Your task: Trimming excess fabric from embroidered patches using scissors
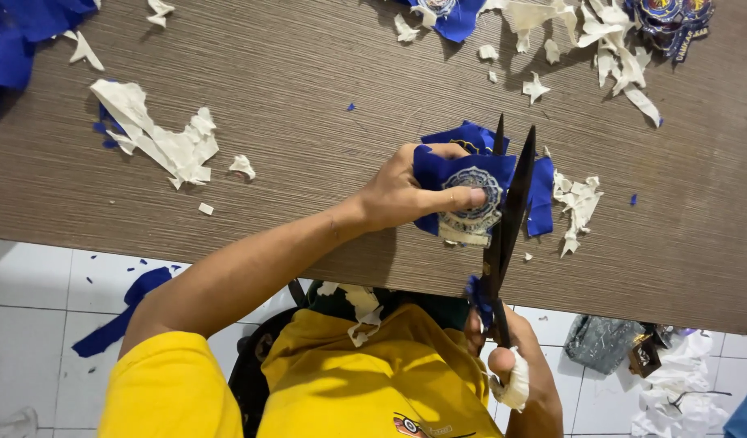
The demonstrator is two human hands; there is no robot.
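My left hand grips a piece of blue fabric with a round embroidered badge on it, held above the brown table. My right hand, with white tape around the thumb, holds large black scissors. The scissor blades are parted and point away from me, against the right edge of the badge. The yellow shirt covers my lap below.
White backing scraps lie on the table at left, more scraps at the far right beside finished badges. Blue cloth lies at the far left corner. On the tiled floor sit a blue strip and bags.
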